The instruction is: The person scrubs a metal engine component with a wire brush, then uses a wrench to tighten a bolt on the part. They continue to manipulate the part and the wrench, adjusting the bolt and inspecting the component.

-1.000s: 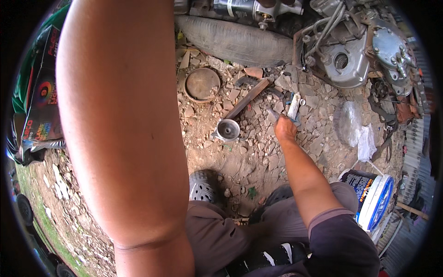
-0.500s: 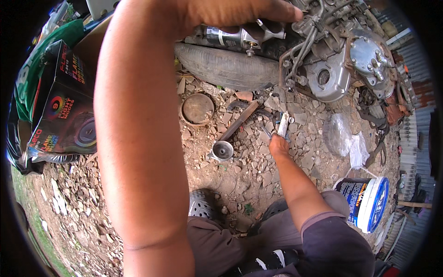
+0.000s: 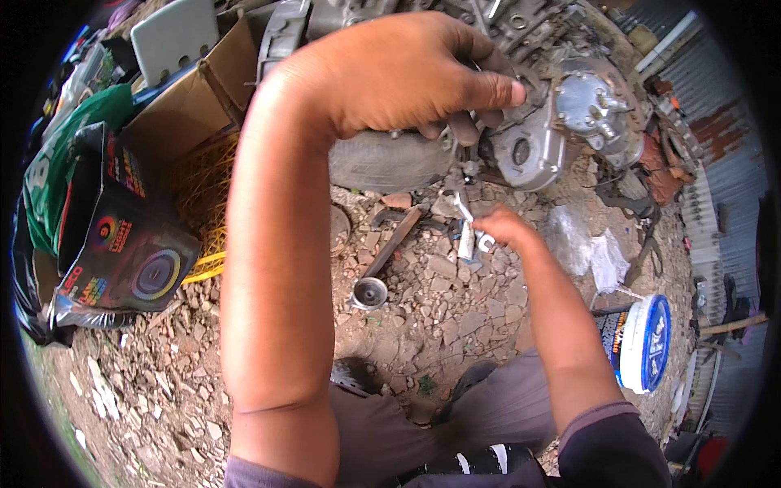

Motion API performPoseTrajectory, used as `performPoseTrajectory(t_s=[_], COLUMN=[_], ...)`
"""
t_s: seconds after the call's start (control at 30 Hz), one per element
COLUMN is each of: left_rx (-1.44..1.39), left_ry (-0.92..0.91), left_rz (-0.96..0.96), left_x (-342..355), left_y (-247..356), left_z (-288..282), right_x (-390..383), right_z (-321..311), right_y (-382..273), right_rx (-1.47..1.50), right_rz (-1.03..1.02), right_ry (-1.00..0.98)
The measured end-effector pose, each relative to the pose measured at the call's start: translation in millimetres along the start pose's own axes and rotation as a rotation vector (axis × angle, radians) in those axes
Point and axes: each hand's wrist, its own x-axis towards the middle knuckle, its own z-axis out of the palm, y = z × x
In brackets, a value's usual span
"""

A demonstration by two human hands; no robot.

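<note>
My left hand (image 3: 407, 77) arches over grey metal engine parts at the top, fingers curled down; what they grip, if anything, is hidden. My right hand (image 3: 500, 224) is closed on a silver wrench (image 3: 458, 203) below the engine's round-holed casing (image 3: 525, 154). A white tube-like object (image 3: 466, 242) lies by that hand. A bolted silver cover (image 3: 582, 106) sits to the right on the engine. A worn tyre (image 3: 374, 167) is behind my left forearm. A small metal cup-shaped part (image 3: 369, 293) lies on the rubble beside a flat bar (image 3: 390, 244).
A black printed box (image 3: 122, 260), an open cardboard box (image 3: 183, 114) and yellow mesh (image 3: 207, 195) crowd the left. A white bucket with blue rim (image 3: 643, 346) is by my right knee. Corrugated metal sheets (image 3: 724, 187) edge the right; broken stone covers the ground.
The view has shifted, showing more at the left. My left hand has come into view over the engine, and my right hand has raised the wrench toward the casing.
</note>
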Motion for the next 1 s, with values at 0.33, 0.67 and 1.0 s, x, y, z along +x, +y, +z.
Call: performPoseTrajectory(t_s=[0.33, 0.67, 1.0], left_rx=[0.207, -0.357, -0.271], left_ry=[0.087, 0.249, 0.266], left_rz=[0.014, -0.135, -0.161], left_x=[64, 56, 63], left_y=[-19, -59, -67], left_z=[96, 147, 159], right_x=[-143, -140, -132], right_z=[-99, -83, -112], right_y=[-41, -37, -8], right_rx=[1.118, 0.893, 1.218], right_rz=[-0.496, -0.494, -0.654], right_ry=[0.175, 0.071, 0.116])
